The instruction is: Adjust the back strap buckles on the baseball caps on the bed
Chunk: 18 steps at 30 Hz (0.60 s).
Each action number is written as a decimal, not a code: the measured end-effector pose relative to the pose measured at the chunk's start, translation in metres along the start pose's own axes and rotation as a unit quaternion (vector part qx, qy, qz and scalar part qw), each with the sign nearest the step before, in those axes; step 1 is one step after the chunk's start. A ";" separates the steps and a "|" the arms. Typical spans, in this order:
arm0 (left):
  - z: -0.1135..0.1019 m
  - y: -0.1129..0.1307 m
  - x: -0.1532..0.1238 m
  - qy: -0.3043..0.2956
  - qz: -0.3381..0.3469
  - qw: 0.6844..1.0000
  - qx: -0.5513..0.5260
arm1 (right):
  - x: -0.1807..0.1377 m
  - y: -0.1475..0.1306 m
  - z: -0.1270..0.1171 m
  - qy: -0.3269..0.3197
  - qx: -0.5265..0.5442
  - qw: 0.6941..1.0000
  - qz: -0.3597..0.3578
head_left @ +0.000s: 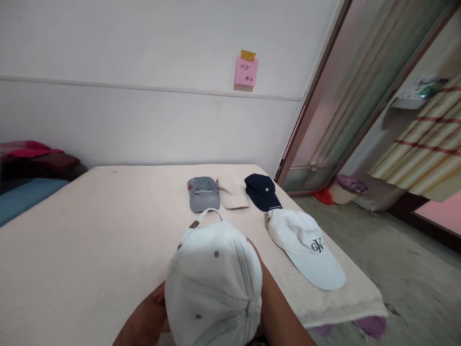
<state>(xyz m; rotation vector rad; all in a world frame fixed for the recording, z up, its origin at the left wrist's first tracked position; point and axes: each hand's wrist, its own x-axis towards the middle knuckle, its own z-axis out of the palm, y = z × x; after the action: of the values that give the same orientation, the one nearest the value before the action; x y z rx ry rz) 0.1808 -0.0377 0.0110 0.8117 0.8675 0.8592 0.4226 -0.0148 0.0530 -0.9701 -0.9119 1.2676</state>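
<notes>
Close to the camera is a white baseball cap [212, 278], its crown facing me and its back strap with a metal buckle at the top. My left hand [153, 307] grips the cap's left side, with the fingers partly hidden by it. My right hand [257, 257] reaches behind the cap's right side; its fingers are hidden, and mostly the forearm shows. Beyond the cap lie a grey cap [203, 193], a beige cap [231, 191] and a navy cap [262, 191] in a row. A second white cap [304, 245] with black letters rests to the right, brim towards me.
The caps lie on a bed-like surface with a pale cover [90, 240]. A pink note [246, 71] is taped to the white wall. Dark and blue bundles [39, 192] sit at the left. On the right are a sliding door, a bin [344, 193] and a curtain [421, 144].
</notes>
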 end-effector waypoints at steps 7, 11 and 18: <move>0.004 0.029 -0.005 -0.029 0.003 0.981 -0.189 | -0.002 0.013 0.003 -0.067 0.140 0.983 0.093; 0.007 0.045 0.002 -0.081 0.004 0.979 -0.187 | 0.003 0.020 0.005 -0.019 0.179 0.980 0.088; -0.001 0.050 0.017 -0.036 -0.002 0.994 -0.101 | 0.001 0.020 0.016 -0.024 0.224 0.970 0.092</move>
<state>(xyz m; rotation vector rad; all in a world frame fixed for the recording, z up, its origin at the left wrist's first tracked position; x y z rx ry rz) 0.1718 -0.0018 0.0482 0.6604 0.7064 0.8922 0.4011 -0.0114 0.0399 -0.6756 -0.5412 1.5751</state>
